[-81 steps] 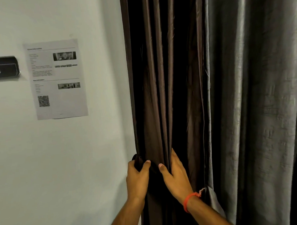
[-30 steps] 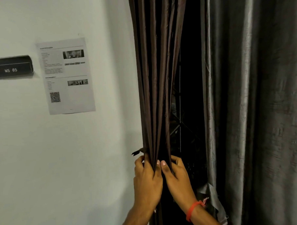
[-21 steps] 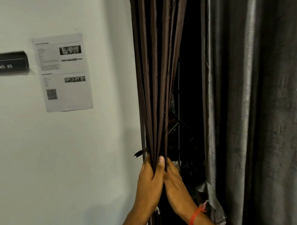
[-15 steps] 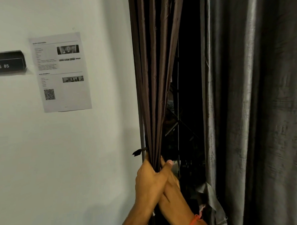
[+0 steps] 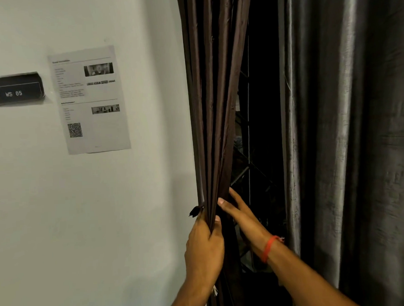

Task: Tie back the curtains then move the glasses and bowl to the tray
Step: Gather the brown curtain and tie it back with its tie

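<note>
Signage: black wall plate (image 5: 13, 92) at left reads "WS 05" in pale letters.
Notice: printed sheet (image 5: 90, 100) fixed to the white wall (image 5: 83, 215) just right of the plate; it carries two small photographs and a QR code, body text too fine to read.
Task object: brown curtain (image 5: 215, 101) hangs beside the wall's right edge, gathered into a narrow bundle of vertical pleats, long axis upright and narrowing downward to the hands.
Tie: short dark strap end (image 5: 195, 210) projects leftward from the bundle just above the left hand.
Left hand (image 5: 204, 247): fingers curled round the gathered pleats, gripping them from the wall side.
Right hand (image 5: 239, 214): fingers straight and extended, lying against the right side of the bundle, thumb tip toward the fabric; red band (image 5: 269, 248) on the wrist.
Edges and room: dark opening between the bundle and the grey curtain (image 5: 348, 135) at right, with thin metal bars (image 5: 248, 127) visible inside it.
</note>
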